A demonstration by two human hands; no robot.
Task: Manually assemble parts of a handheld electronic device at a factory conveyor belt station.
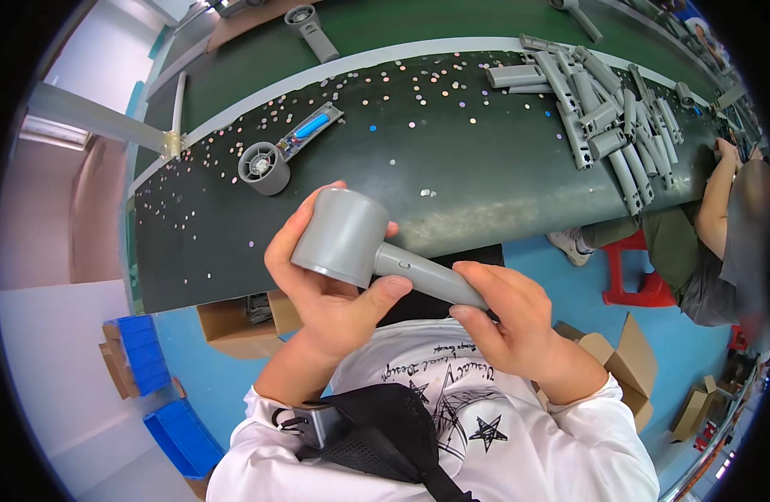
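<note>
Around mid-frame, both bare hands have the grey fan-shaped unit [364, 243] up off the bench, just past its near edge. L hand [326, 309] is closed round the drum-like head — fingers wrap its left & far side, a fingertip shows past its right side, thumb lies near the neck — prob. b/c the head is the bulky end & needs a cradle. R hand [521, 322] grips the narrow handle's tip w/ thumb on the near side & index on the far side; looks like a light steadying pinch. Handle slopes down toward lower right; drum's smooth wall faces up, so its openings are hard to see.

Pose: both forearms rise from the lower edge, angled in toward the chest; wrists look bent, L palm turned up under the head, R hand reaching in from the right.

Upper left on the dark bench [452, 180]: a similar open unit [264, 169], blue cylinder [310, 125] exposed in its handle, apart from both hands — placed so maybe to keep the innards visible & within reach. Pale dots lie scattered around it. Upper right: heap of grey shells [601, 119], loosely stacked, likely parked there as stock. Far right, a co-worker's arm [715, 205] is at the bench too.
</note>
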